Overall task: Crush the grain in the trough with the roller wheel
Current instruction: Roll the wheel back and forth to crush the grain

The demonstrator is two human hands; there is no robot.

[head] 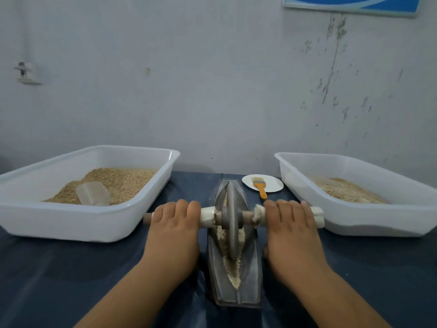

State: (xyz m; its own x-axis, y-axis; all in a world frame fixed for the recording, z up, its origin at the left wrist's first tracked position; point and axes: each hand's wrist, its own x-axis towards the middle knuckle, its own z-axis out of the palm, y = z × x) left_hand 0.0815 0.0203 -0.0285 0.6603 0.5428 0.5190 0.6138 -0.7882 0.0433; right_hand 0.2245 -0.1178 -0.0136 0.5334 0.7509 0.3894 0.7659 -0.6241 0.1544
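1. the axle (247, 215) mostly disappears under the left hand (173, 235) and right hand (292, 235), so only its bare ends and middle bit show
2. roller wheel (231, 223) blocks the trough (251, 275) floor under it
3. both trays, left tray (71, 223) and right tray (354, 221), run off the side edges
4. blue-framed thing (352, 3) up top is cut off
5. small wall fixture (24, 72) is too blurry to tell what it is

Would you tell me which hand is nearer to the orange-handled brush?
Right. The right hand grips the axle just below the brush; the left hand is across the roller wheel.
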